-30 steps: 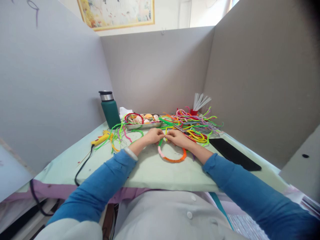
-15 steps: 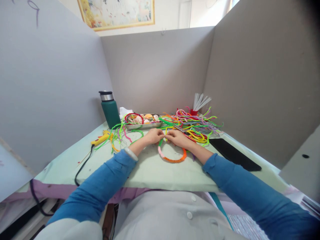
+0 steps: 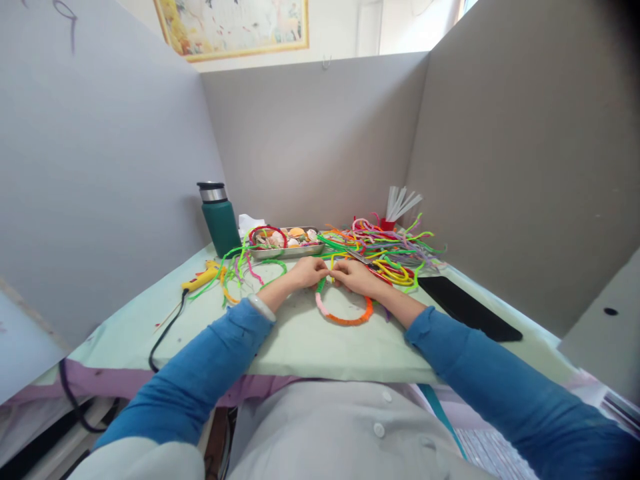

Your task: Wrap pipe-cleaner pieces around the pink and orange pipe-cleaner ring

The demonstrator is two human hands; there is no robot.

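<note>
A ring wrapped in orange, pink and green fuzzy stems (image 3: pixel 349 322) hangs or lies just below both hands at the middle of the table. My left hand (image 3: pixel 308 272) pinches the upper left of it, near the green part. My right hand (image 3: pixel 351 276) is closed beside it, fingertips meeting those of the left at the top of the ring. A bit of yellow stem shows between the fingers. Fingers hide the upper part of the ring. Behind the right hand lie scissors (image 3: pixel 361 258) and coiled yellow stems (image 3: pixel 395 273).
A metal tray (image 3: pixel 290 253) of small decorations stands behind, with a green bottle (image 3: pixel 221 223) to its left. Colourful stems (image 3: pixel 385 240) pile at the back right, by a red cup (image 3: pixel 388 225). A yellow glue gun (image 3: pixel 203 277) lies left, a black flat panel (image 3: pixel 470 309) right.
</note>
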